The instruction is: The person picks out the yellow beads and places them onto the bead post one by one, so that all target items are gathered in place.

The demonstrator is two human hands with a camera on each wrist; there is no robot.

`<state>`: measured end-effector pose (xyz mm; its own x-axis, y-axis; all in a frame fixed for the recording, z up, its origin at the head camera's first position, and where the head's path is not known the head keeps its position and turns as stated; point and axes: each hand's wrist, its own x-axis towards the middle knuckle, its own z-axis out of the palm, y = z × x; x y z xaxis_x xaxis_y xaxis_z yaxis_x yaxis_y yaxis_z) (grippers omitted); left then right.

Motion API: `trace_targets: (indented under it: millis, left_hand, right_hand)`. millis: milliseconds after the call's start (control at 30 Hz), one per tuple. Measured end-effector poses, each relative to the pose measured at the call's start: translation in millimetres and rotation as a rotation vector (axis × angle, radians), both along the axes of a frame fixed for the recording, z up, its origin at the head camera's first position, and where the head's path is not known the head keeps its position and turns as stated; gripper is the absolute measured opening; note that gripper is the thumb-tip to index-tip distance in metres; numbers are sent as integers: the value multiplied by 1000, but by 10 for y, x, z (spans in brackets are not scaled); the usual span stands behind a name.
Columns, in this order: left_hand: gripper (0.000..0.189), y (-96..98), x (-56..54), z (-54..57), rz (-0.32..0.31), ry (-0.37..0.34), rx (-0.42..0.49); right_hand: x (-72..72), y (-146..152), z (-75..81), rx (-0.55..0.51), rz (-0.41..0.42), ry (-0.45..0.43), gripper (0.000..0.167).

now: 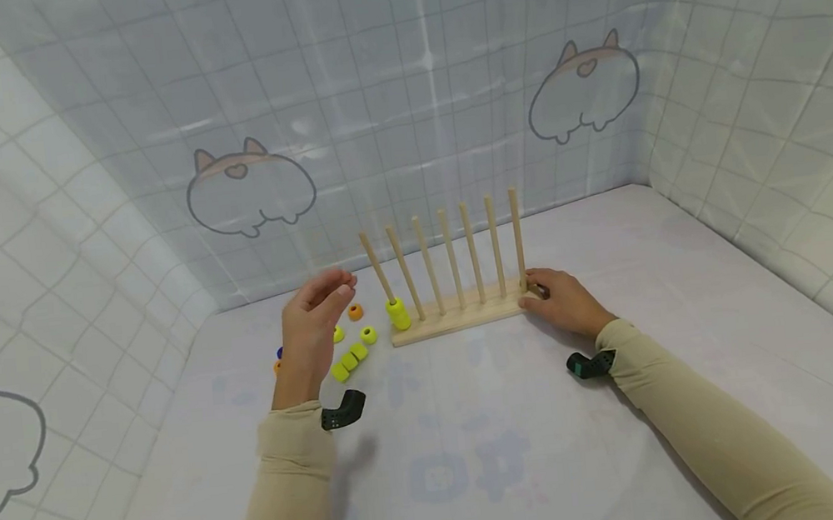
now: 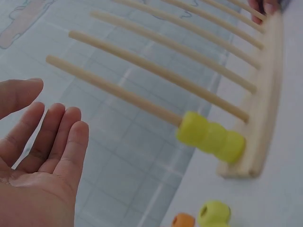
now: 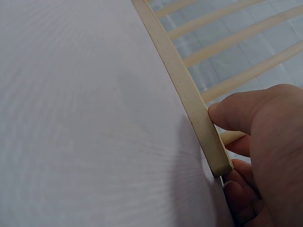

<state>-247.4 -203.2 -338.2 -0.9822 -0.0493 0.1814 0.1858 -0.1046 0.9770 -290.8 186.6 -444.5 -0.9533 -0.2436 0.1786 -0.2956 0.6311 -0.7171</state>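
A wooden rack with several upright pegs stands on the table, its long base (image 1: 460,316) running left to right. Yellow beads (image 1: 398,314) are stacked at the bottom of the leftmost peg (image 2: 113,90). My left hand (image 1: 311,324) is raised to the left of that peg, fingers extended and loosely bent, with nothing in its grasp. In the left wrist view the palm and fingertips (image 2: 81,130) show bare, apart from the peg. My right hand (image 1: 565,302) grips the right end of the base, thumb on the near side and fingers behind, around the last peg.
Loose yellow beads (image 1: 350,361) lie left of the rack, some in a row. An orange bead (image 1: 356,311) lies behind them, and a dark blue bead (image 1: 280,353) is partly hidden by my left hand. A tile-patterned backdrop (image 1: 402,111) rises behind the table.
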Motion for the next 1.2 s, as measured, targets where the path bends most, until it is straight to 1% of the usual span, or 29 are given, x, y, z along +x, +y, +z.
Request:
trace_targets:
  millis: [133, 167, 233, 300, 400, 533, 700, 833, 967, 1067, 1133, 1200]
  left_hand:
    - [44, -88, 81, -91, 23, -38, -84]
    - [44, -111, 100, -111, 28, -39, -87]
    - [44, -152, 134, -142, 37, -44, -82]
    - [43, -186, 168, -167, 40, -47, -56]
    - [42, -239, 220, -210, 65, -72, -43]
    - [43, -337, 274, -296, 98, -114, -65]
    - [44, -448, 335, -388, 126, -175, -63]
    - [47, -504, 357, -456, 151, -226, -89]
    - [51, -566, 346, -537, 168, -289, -164]
    - [51, -615, 330, -599, 170, -337, -248]
    - [50, -638, 319, -632, 161, -349, -291]
    - [49, -655, 310, -657, 153, -347, -342]
  right_hand:
    - [1, -2, 7, 9, -2, 0, 52]
    - [5, -4, 12, 11, -1, 3, 52]
    - [14, -6, 24, 14, 0, 8, 51]
    - [21, -7, 28, 17, 0, 12, 51]
    - [17, -5, 26, 16, -2, 13, 51]
    - [-2, -6, 13, 10, -5, 12, 51]
    - [-11, -10, 10, 8, -3, 8, 51]
    - [-9, -12, 13, 7, -4, 7, 50]
    - [-7, -15, 11, 6, -5, 10, 50]
    - [-4, -12, 10, 10, -6, 11, 51]
    - [-3, -8, 13, 12, -7, 10, 51]
    - [-6, -2, 13, 17, -9, 13, 50]
